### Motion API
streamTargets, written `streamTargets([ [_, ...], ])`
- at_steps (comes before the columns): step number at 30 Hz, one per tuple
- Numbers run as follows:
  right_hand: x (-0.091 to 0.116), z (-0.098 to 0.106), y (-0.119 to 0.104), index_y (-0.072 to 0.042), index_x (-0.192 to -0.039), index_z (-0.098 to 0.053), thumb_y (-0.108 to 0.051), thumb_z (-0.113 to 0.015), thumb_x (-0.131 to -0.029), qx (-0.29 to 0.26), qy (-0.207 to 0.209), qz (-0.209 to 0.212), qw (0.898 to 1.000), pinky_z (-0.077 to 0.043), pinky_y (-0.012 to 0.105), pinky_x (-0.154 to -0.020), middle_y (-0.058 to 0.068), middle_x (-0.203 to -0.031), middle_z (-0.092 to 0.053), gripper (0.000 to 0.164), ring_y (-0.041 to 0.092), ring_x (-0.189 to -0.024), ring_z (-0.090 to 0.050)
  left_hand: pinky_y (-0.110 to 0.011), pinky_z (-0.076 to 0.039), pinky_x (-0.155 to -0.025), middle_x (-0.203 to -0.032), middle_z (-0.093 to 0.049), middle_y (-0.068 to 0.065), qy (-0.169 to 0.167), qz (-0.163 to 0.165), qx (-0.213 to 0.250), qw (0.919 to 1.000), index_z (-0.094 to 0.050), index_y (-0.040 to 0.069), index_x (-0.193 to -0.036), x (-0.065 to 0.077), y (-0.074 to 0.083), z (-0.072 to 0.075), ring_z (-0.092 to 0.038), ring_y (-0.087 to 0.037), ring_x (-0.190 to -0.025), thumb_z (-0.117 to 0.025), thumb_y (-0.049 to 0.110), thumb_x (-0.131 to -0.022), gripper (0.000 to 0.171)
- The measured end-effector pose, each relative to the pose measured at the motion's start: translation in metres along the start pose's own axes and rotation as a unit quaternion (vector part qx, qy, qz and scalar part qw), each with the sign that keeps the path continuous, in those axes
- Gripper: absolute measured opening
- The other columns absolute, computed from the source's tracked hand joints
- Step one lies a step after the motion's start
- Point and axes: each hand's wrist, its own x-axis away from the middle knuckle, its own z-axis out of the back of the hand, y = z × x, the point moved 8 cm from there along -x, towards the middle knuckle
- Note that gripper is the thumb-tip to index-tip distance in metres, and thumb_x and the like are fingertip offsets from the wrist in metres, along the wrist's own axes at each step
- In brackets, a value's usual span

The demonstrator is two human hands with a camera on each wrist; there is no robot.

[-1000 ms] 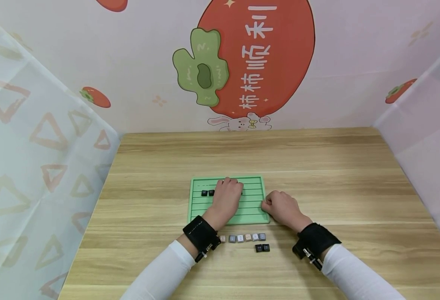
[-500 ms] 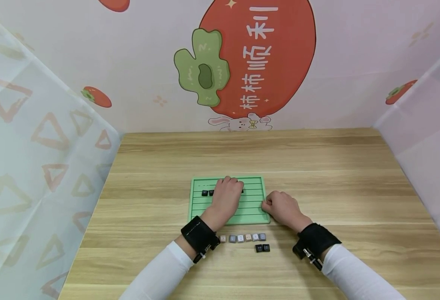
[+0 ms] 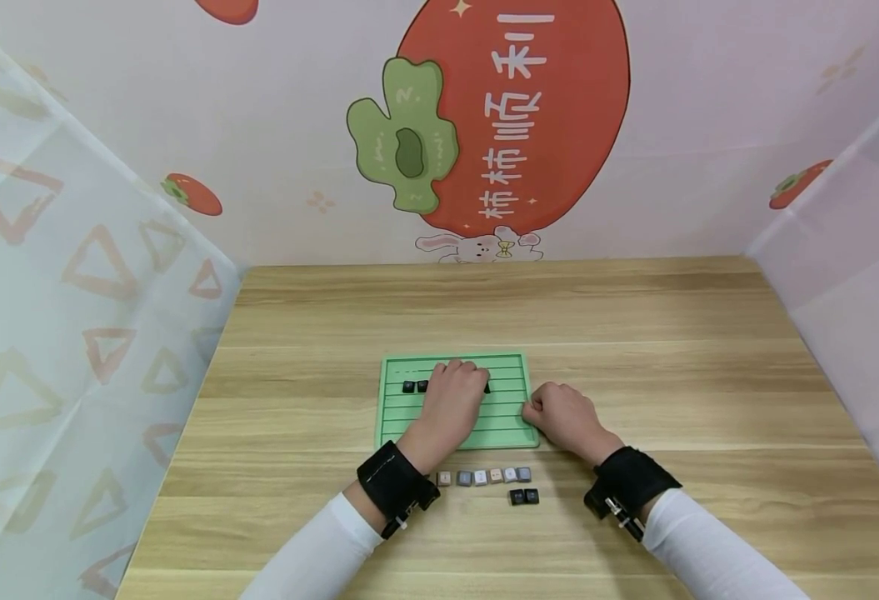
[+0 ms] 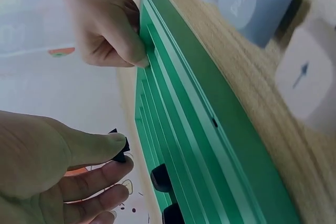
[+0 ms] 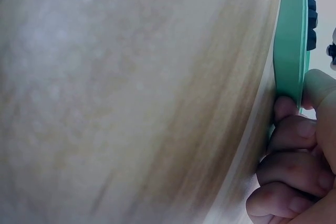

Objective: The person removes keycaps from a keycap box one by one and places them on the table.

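My left hand [image 3: 454,404] is over the upper part of a green grooved tray [image 3: 510,421]. Between its thumb and index fingertip it pinches a black keycap [image 4: 120,157], held above the tray in the left wrist view. Black keycaps [image 3: 408,387] sit in a row along one groove; the hand hides part of that row in the head view. At the tray's right side, my right hand [image 3: 568,421] grips the rim, thumb on top and the other fingers curled against the outer side [image 5: 290,45].
In front of the tray, a loose row of grey, white and beige keycaps [image 3: 480,477] lies on the wooden table [image 3: 671,350]. Two black keycaps [image 3: 525,497] lie nearer to me. A printed cloth backdrop [image 3: 297,125] rises behind the table and at both sides.
My left hand has shifted very slightly to the right over the tray, its wrist a little lower. The right hand keeps its hold on the rim, and the tray stays in place.
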Motion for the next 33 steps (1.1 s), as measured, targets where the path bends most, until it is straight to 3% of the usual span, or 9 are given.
streamTargets([
  [21, 0.001, 0.001, -0.002, -0.016, -0.049, -0.035, -0.021, -0.057, -0.083, 0.003, 0.004, 0.003, 1.000, -0.019, 0.026, -0.045, -0.008, -0.048, -0.023, 0.040, 0.010, -0.045, -0.026, -0.033, -0.044, -0.068, -0.087, -0.067, 0.002, -0.019, -0.002, 0.022, 0.9996, -0.072, 0.018, -0.093, 0.014, 0.007, 0.012, -0.060, -0.018, -0.081, -0.072, 0.024, -0.080, 0.015],
  [33, 0.000, -0.001, 0.001, -0.016, -0.050, -0.035, -0.021, -0.056, -0.083, 0.004, 0.003, 0.006, 1.000, -0.019, 0.026, -0.046, -0.007, -0.049, -0.023, 0.039, 0.010, -0.045, -0.025, -0.034, -0.045, -0.071, -0.088, -0.066, 0.002, -0.032, -0.005, 0.039, 0.9987, -0.072, 0.018, -0.094, 0.023, 0.009, 0.009, -0.060, -0.019, -0.083, -0.072, 0.023, -0.080, 0.015],
])
